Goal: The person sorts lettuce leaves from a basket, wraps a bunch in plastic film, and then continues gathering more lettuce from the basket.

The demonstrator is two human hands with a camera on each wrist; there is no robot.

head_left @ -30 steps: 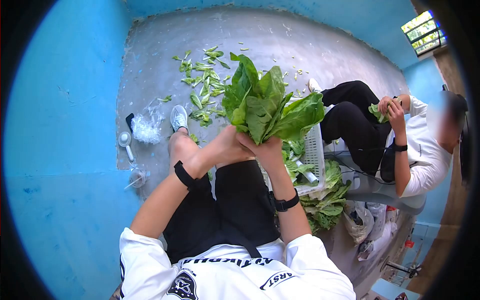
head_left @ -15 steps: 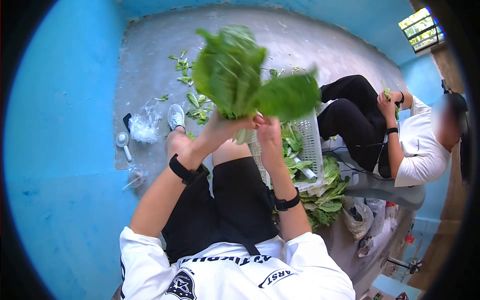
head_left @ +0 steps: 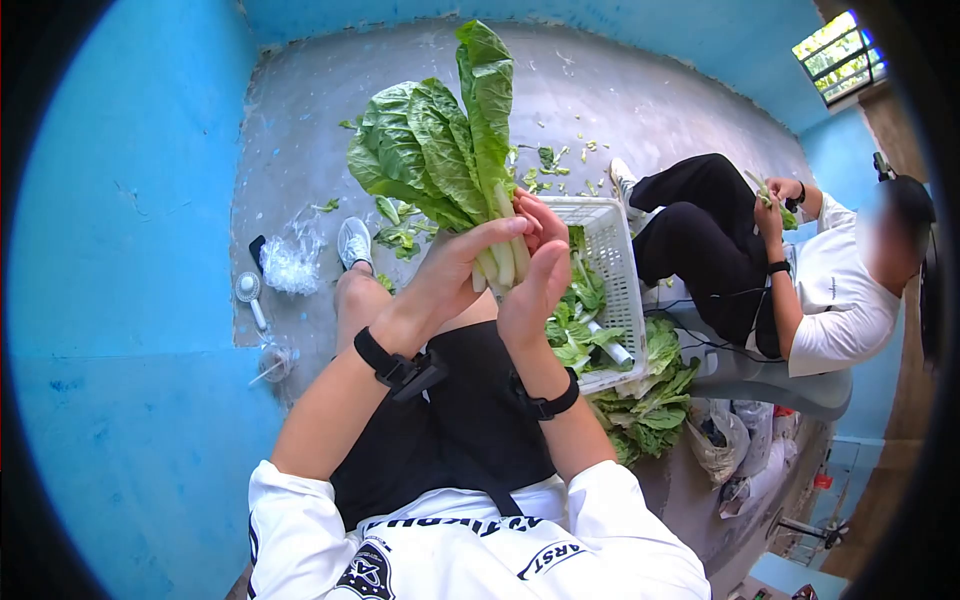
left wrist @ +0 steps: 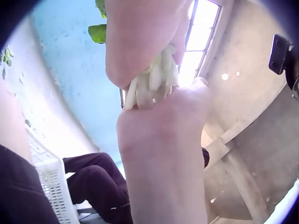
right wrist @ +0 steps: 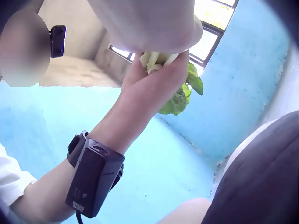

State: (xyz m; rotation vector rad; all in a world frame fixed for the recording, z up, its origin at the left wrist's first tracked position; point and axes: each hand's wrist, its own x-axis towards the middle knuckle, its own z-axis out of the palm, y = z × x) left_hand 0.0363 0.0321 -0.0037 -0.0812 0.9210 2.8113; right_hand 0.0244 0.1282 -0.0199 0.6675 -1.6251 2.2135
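A bunch of leafy greens (head_left: 420, 145) stands leaves up in front of me in the head view, tilted to the left. My left hand (head_left: 450, 268) grips its pale stems (head_left: 507, 262), thumb laid across the front. Beside it my right hand (head_left: 535, 285) cups the stem ends, palm toward them and thumb apart. Pale stem ends (left wrist: 159, 77) show between the two hands in the left wrist view. From the right wrist, the stem ends (right wrist: 153, 60) stick out of my left hand (right wrist: 154, 86), with green leaves (right wrist: 175, 103) behind.
A white crate (head_left: 630, 265) with greens inside stands right of my legs, by a leafy pile (head_left: 655, 405). Another person (head_left: 840, 270) sits at the right, handling greens. Loose leaves (head_left: 400, 238), clear plastic (head_left: 290, 265) and a small handheld fan (head_left: 248, 288) lie on the floor.
The bunch has swung up and left, its leaves now gathered upright and its stems in sight. My right hand has turned its palm toward the stems. The left hand keeps its grip.
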